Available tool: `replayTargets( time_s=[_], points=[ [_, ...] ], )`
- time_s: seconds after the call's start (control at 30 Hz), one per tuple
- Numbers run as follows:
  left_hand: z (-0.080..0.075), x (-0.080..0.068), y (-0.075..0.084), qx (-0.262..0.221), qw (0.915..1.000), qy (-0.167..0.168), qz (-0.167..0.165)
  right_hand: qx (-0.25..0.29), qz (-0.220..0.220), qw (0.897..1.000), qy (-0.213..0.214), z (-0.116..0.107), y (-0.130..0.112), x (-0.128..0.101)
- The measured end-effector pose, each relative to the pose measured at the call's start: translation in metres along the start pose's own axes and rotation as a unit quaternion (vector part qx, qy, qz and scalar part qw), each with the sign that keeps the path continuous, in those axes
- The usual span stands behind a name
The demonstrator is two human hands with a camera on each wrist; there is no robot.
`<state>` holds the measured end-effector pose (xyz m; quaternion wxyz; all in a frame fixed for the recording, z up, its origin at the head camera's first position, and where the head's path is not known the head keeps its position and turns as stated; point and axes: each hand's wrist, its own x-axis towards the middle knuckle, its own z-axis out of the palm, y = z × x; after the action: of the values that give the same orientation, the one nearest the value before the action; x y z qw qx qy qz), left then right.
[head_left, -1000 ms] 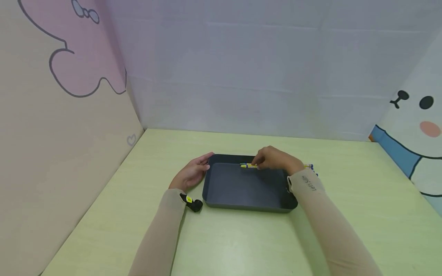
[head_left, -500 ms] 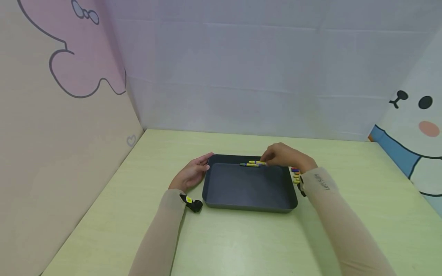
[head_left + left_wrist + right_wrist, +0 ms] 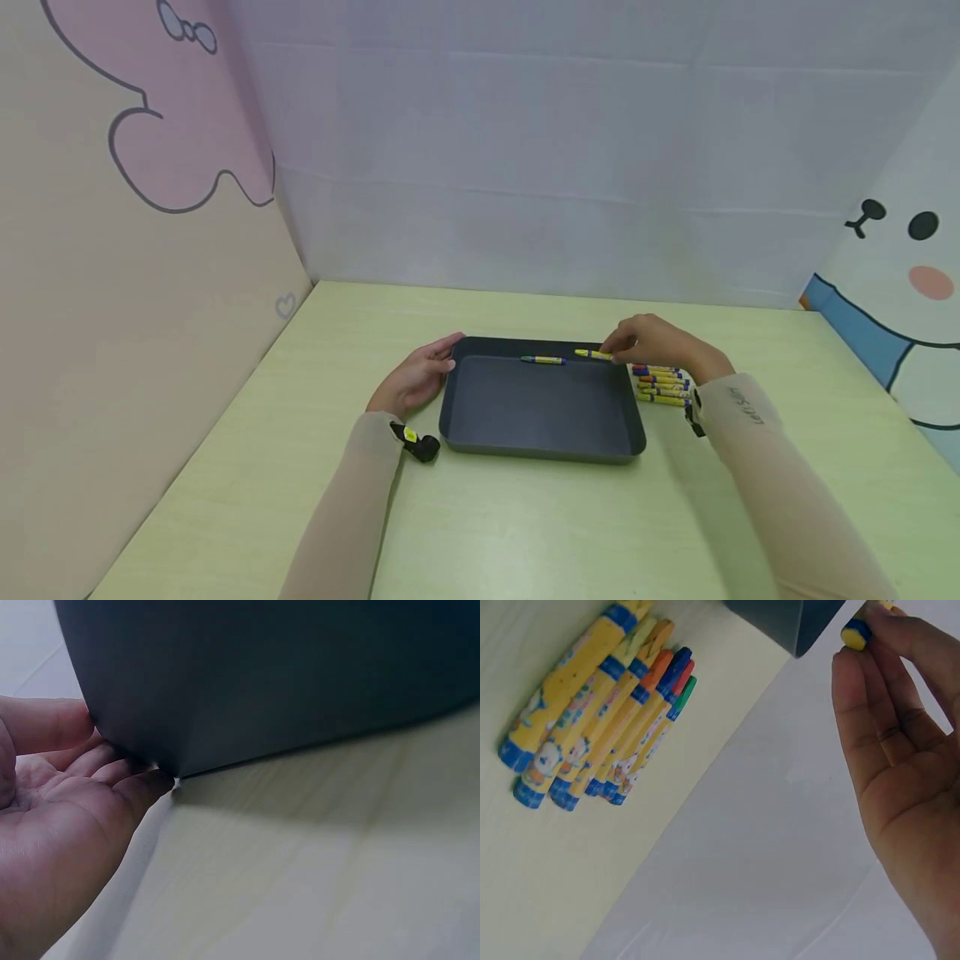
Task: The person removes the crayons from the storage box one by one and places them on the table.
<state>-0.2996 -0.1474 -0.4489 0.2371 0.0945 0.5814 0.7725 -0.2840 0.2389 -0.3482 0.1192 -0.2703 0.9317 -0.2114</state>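
Note:
A dark grey rectangular tray (image 3: 540,408) lies on the table. My left hand (image 3: 416,379) grips its left side near the far corner; in the left wrist view the thumb touches the tray's wall (image 3: 225,690) and the fingers sit under its edge. My right hand (image 3: 656,346) pinches a yellow crayon (image 3: 591,355) by its right end over the tray's far right corner. A dark green-tipped crayon (image 3: 543,360) lies in the tray along the far side. In the right wrist view, the held crayon's blue-banded end (image 3: 856,634) shows between thumb and fingers.
To the right of the tray, several crayons (image 3: 663,388) in yellow wrappers lie side by side on the table (image 3: 517,517). A black wrist camera (image 3: 424,448) is strapped at the left sleeve. Printed cloth panels (image 3: 480,167) stand behind and at both sides.
My right hand has moved right, drawing the yellow crayon away from the green-tipped one. The crayons beside the tray have come out from behind the right arm. My left hand has stayed put.

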Motion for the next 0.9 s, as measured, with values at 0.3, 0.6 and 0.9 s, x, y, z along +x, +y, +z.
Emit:
replayTargets(
  time_s=[0.3,0.6,0.9],
  points=[
    [-0.001,0.000,-0.002,-0.001,1.0000,-0.003,-0.001,0.005,0.000,1.000,0.003,-0.004,0.015,-0.019],
    [-0.002,0.000,-0.002,-0.002,0.9999,-0.012,0.000,-0.002,0.016,1.000,0.006,-0.006,0.022,-0.034],
    [0.000,0.000,-0.001,-0.003,1.0000,-0.008,-0.003,0.004,0.022,1.000,0.003,-0.007,0.031,-0.045]
  ],
)
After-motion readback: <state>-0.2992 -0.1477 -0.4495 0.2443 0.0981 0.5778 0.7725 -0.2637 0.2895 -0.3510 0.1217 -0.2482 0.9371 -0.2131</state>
